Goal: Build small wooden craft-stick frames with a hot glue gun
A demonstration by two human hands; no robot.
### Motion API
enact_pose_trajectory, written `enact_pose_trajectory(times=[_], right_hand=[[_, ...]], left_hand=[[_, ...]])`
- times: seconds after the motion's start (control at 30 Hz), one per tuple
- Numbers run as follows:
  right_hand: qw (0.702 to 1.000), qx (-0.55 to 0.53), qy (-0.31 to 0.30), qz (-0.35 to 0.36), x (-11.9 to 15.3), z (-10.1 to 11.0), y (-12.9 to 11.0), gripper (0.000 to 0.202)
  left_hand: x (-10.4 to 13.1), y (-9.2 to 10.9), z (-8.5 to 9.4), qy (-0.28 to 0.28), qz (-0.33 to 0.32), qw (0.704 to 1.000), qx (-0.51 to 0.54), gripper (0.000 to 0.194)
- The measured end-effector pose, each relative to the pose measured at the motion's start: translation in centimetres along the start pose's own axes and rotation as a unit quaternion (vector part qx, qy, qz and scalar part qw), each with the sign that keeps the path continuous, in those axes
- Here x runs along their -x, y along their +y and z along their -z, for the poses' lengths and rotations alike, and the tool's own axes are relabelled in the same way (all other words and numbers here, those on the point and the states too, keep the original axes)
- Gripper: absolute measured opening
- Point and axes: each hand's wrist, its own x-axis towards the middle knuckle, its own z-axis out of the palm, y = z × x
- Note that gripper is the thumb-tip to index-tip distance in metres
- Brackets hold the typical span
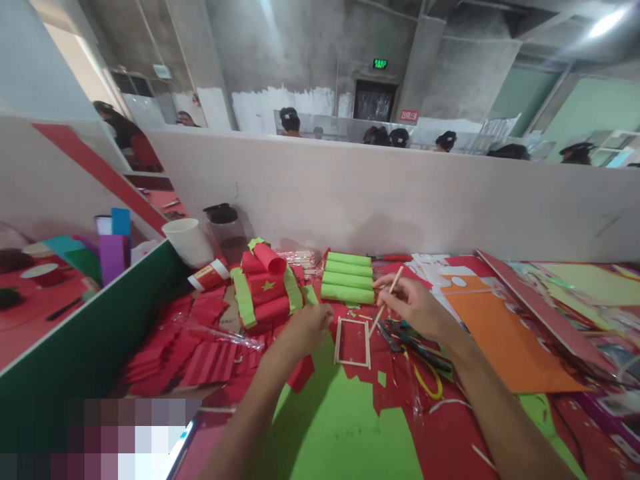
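My right hand (407, 300) pinches a thin wooden stick (396, 283), tilted, its lower end by the right side of a small rectangular frame (353, 363) made of pale sticks. The frame lies on the red table covering. My left hand (315, 323) is just left of the frame's upper corner, fingers curled together; whether something small is in them cannot be seen. Behind the hands lie several rolled green paper tubes (347, 277) side by side. To their left stands a red and green paper model (269, 287) with a gold star.
Pliers (390, 339) and yellow-handled scissors (429, 383) lie right of the frame. Green paper (345, 427) spreads in front. Folded red paper (210, 363), a white cup (187, 241) and a bottle (226, 233) are at left. Orange sheets (505, 340) lie at right, before a white partition (400, 200).
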Motion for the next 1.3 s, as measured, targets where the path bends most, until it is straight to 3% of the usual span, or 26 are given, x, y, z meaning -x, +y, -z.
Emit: enact_pose_trajectory(times=[0.17,0.4,0.73,1.3], right_hand=[[0.999,0.028,0.028,0.037,-2.5,-0.6,-0.6,0.027],[0.990,0.127,0.034,0.050,-4.9,-2.7,0.3,0.019],[0.993,0.108,0.012,0.045,-5.2,-2.9,1.3,0.009],[0.988,0.142,-0.010,0.053,-5.4,-3.9,1.4,0.008]], left_hand=[[-2.0,-0.7,-2.4,0.022,-0.032,0.999,-0.022,0.032],[-2.2,-2.0,-5.0,0.061,-0.046,0.997,-0.018,0.049],[-2.0,-2.0,-5.1,0.060,-0.054,0.997,0.010,0.046],[-1.9,-2.0,-4.9,0.061,-0.061,0.996,0.020,0.046]])
